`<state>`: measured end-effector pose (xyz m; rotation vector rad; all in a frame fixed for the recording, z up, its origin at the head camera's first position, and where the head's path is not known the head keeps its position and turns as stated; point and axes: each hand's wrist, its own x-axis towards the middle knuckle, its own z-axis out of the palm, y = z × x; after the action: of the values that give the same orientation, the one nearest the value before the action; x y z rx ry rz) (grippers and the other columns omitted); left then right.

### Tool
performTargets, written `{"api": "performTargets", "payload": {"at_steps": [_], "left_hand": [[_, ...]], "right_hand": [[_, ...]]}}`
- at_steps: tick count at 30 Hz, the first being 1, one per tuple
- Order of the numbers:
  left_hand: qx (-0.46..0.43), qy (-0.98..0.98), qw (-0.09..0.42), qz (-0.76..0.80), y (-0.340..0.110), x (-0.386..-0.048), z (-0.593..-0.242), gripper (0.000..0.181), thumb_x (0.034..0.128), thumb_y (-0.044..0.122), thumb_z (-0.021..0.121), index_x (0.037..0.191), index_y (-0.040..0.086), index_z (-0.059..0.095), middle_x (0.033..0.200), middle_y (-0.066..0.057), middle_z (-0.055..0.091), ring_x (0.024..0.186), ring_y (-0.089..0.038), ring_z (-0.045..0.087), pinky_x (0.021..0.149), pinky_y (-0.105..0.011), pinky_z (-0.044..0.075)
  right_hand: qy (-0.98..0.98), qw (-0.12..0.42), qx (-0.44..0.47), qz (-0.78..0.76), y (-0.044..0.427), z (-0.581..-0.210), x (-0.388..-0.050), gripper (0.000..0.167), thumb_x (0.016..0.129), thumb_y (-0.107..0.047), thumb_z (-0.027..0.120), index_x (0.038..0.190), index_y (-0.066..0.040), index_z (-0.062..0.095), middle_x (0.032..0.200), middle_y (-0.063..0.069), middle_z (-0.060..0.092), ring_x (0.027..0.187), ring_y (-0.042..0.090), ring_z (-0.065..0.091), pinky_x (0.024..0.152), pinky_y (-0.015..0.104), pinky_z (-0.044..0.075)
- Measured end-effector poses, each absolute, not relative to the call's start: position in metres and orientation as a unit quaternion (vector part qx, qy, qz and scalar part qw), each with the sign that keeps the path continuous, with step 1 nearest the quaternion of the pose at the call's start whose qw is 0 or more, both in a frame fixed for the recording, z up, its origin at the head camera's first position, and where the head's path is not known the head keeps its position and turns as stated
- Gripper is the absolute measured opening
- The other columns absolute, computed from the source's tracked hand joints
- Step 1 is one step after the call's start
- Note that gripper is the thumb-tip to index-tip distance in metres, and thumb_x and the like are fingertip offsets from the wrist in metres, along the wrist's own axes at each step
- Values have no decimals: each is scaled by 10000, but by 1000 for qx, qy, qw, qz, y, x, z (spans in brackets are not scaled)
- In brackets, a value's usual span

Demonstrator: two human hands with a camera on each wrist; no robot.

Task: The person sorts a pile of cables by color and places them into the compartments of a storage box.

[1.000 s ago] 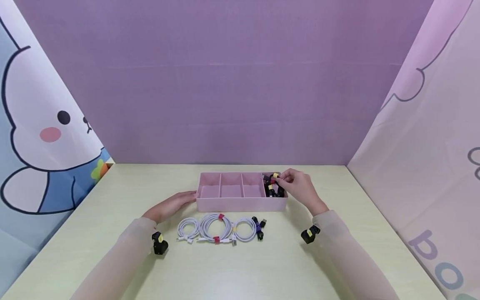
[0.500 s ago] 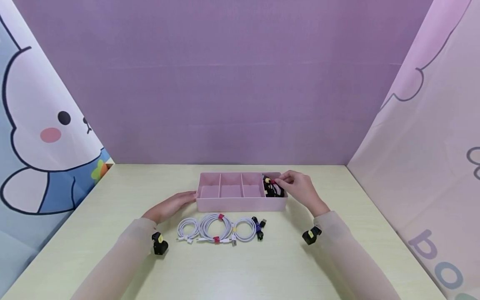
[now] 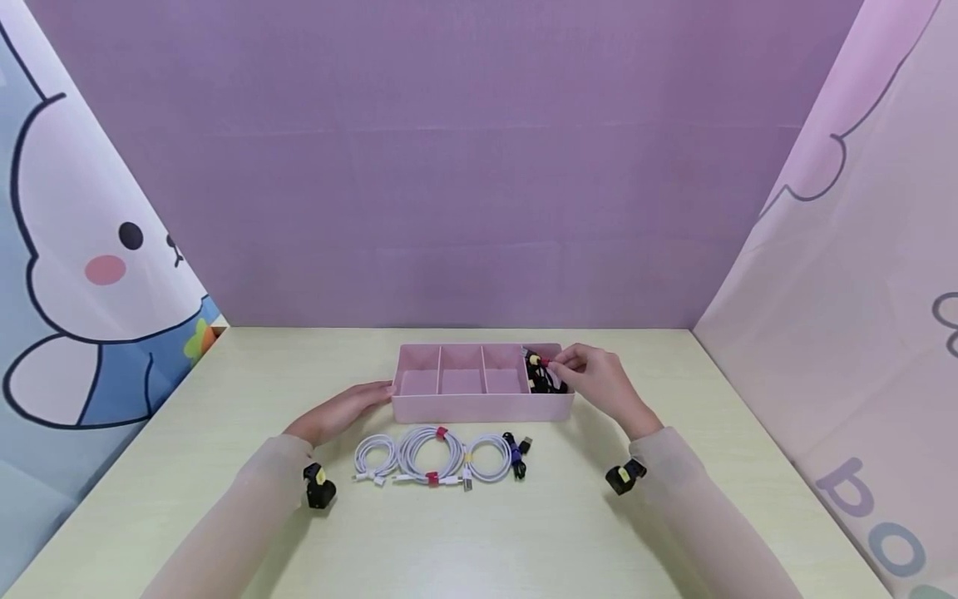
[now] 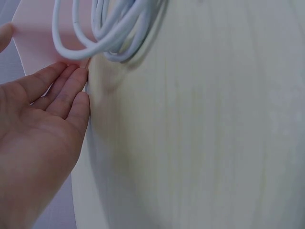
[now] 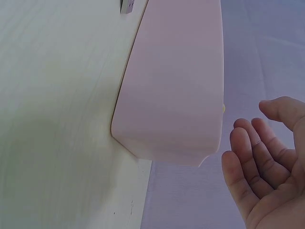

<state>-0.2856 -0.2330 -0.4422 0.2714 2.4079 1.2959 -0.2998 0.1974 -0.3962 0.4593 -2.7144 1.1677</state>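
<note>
The pink box [image 3: 482, 408] has a row of compartments, and black cables [image 3: 545, 378] with yellow and red ties lie in its rightmost one. My right hand [image 3: 602, 387] is at the right end of that compartment, its fingertips beside a red tie [image 3: 544, 363]. In the right wrist view the hand [image 5: 267, 167] has loosely bent fingers, with a gap to the thumb and nothing visible between. My left hand [image 3: 344, 412] touches the box's left end with extended fingers; the left wrist view shows them against the pink wall [image 4: 47, 43].
In front of the box lie coiled white cables [image 3: 376, 456], a larger one with red ties [image 3: 432, 456], another with a yellow tie [image 3: 488, 457], and a small black cable with a blue tie [image 3: 516, 456]. A purple backdrop [image 3: 464, 208] stands behind the table [image 3: 449, 541].
The black cables have settled lower in the rightmost compartment, and the yellow tie that was near my right fingertips has moved down and left. My right hand has shifted slightly; my left hand stays put.
</note>
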Motion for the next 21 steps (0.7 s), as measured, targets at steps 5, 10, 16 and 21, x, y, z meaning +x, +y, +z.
{"api": "performTargets", "payload": {"at_steps": [5, 10, 16, 21], "left_hand": [[95, 859, 196, 464, -233, -284, -441, 699, 1038, 562, 396, 1582, 131, 316, 1639, -120, 239, 1508, -386, 101, 1157, -667, 42], [96, 859, 196, 462, -233, -285, -441, 690, 1041, 555, 395, 1582, 134, 317, 1640, -120, 239, 1507, -388, 100, 1156, -670, 46], [94, 860, 198, 461, -233, -285, -443, 694, 1040, 562, 393, 1586, 142, 308, 1643, -111, 233, 1510, -378, 101, 1161, -660, 50], [100, 859, 198, 462, -233, -286, -443, 698, 1039, 566, 389, 1586, 139, 309, 1643, -111, 232, 1510, -377, 99, 1162, -659, 46]], "right_hand": [[-904, 78, 160, 389, 196, -395, -295, 161, 950, -250, 720, 978, -91, 718, 861, -7, 709, 778, 147, 655, 686, 328, 559], [-903, 79, 175, 385, 194, -395, -291, 130, 952, -228, 716, 968, -99, 726, 859, -23, 711, 777, 136, 654, 714, 335, 559], [-902, 83, 184, 383, 192, -394, -288, 110, 946, -211, 720, 962, -103, 733, 848, -31, 710, 773, 131, 649, 720, 336, 553], [-902, 75, 188, 381, 191, -394, -283, 107, 943, -212, 724, 970, -108, 733, 850, -41, 705, 769, 124, 642, 710, 316, 553]]}}
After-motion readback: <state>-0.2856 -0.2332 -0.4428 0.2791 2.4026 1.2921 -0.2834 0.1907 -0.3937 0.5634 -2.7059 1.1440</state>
